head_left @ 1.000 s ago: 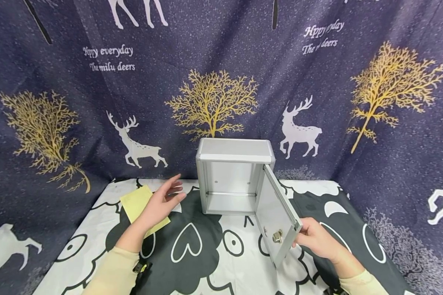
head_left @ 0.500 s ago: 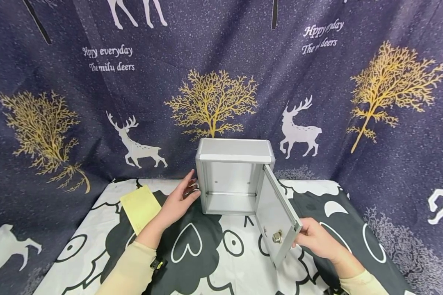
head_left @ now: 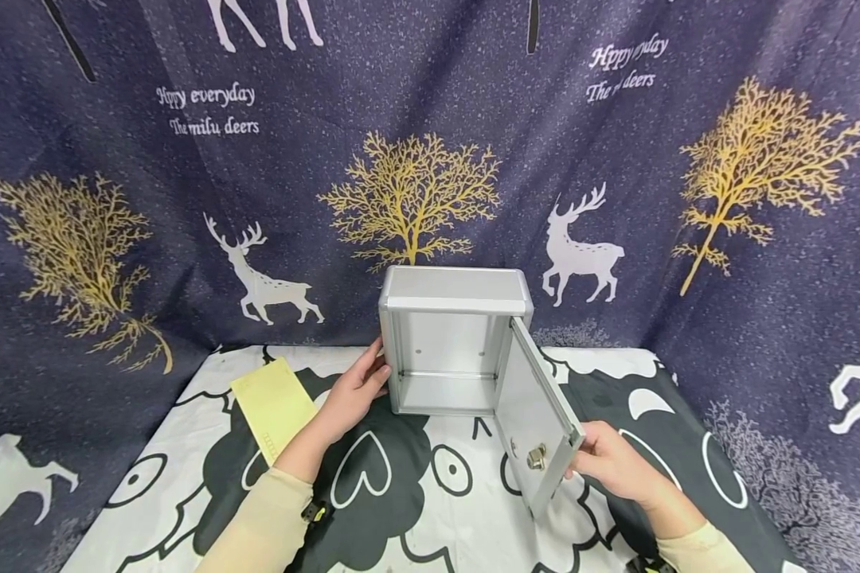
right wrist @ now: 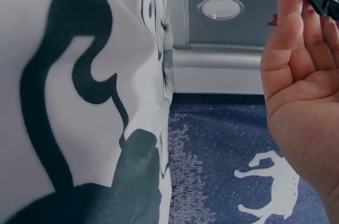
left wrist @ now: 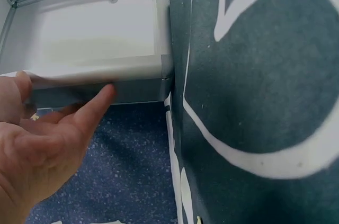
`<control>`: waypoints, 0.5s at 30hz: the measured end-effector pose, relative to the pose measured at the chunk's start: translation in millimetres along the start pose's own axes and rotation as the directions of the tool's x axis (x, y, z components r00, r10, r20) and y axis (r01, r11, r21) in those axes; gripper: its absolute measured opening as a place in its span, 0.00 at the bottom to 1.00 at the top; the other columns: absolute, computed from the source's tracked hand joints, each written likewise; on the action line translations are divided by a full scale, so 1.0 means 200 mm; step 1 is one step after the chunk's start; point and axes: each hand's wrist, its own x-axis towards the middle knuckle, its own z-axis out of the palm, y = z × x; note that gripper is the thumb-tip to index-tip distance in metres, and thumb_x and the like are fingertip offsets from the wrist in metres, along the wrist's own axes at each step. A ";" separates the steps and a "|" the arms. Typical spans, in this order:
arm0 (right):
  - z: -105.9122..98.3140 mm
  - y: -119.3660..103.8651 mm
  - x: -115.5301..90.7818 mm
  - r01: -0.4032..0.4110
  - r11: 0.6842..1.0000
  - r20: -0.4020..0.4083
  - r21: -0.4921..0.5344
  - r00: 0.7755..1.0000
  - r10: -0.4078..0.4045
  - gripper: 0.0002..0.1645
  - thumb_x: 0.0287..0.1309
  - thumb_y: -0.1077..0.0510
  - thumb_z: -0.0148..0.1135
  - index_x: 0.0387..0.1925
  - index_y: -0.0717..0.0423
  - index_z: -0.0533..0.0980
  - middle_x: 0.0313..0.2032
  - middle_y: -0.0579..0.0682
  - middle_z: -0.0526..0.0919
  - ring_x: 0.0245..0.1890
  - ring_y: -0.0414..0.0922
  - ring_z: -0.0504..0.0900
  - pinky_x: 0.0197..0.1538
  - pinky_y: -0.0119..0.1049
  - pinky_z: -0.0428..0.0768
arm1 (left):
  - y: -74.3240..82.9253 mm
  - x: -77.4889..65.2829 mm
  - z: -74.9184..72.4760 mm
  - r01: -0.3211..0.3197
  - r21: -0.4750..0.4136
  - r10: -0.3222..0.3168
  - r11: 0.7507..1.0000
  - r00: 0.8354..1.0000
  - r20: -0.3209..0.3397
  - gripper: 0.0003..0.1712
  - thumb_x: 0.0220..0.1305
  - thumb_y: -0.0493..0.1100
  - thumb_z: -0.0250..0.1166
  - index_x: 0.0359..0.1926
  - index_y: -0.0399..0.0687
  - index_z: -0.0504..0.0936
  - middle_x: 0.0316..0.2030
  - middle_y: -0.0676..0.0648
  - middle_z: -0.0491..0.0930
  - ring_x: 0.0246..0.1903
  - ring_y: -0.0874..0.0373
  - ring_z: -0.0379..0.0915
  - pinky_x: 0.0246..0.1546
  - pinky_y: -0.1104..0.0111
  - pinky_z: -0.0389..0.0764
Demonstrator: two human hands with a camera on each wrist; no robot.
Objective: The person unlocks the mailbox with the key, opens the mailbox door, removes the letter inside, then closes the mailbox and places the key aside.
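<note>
Wears a plain, long cream left sleeve (head_left: 256,525) behind the left fingers (left wrist: 98,108), plus a small black device (head_left: 312,510) with yellow-green detail. Behind the right fingers (right wrist: 289,44), wears a matching right sleeve (head_left: 704,552) beside another dark device (head_left: 643,566).

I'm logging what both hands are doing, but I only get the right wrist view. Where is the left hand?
Observer: The left hand touches the left side of the metal box, as the head view sees it.
Operator: Anything lying near that arm?
Observer: A piece of yellow paper lies flat on the patterned cloth, one corner hidden by the left forearm.
Operator: And what's on the inner face of the door?
Observer: A metal lock fitting, low down near its free edge.
</note>
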 end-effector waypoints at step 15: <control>0.05 -0.02 0.04 -0.077 0.995 0.030 0.055 0.997 0.076 0.21 0.67 0.81 0.53 0.41 0.60 0.87 0.25 0.62 0.84 0.27 0.50 0.89 0.33 0.44 0.89 | -0.02 0.01 0.02 0.010 -0.011 -0.010 1.000 1.000 -0.006 0.38 0.92 0.48 0.53 0.92 0.51 0.49 0.85 0.34 0.60 0.81 0.36 0.63 0.69 0.46 0.82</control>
